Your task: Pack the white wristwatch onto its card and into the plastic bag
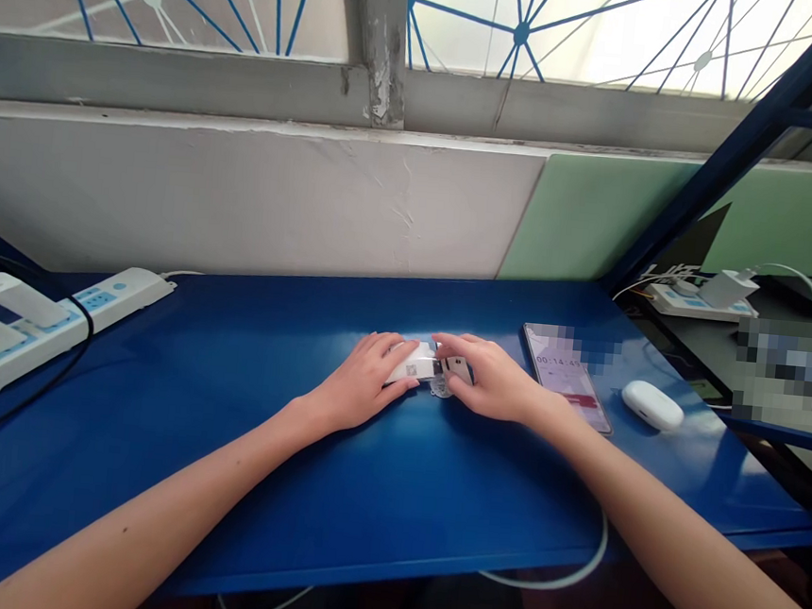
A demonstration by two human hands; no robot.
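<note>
A small white pack (423,365) with a printed square code lies on the blue table, between my two hands. My left hand (371,377) has its fingers and thumb closed round the left end. With thumb and fingers my right hand (486,378) grips the right end, which has a dark band and a whitish piece (457,367) with dark marks. A clear plastic bit (440,386) pokes out below the join. My fingers cover part of the pack, and I cannot tell whether its two ends are separate pieces.
To the right, a phone (562,375) shows a running timer, with a white earbud case (653,405) beyond it. On the left stands a white power strip (54,335) with plugs and a black cable (79,352). A blue slanted post (709,170) rises at right.
</note>
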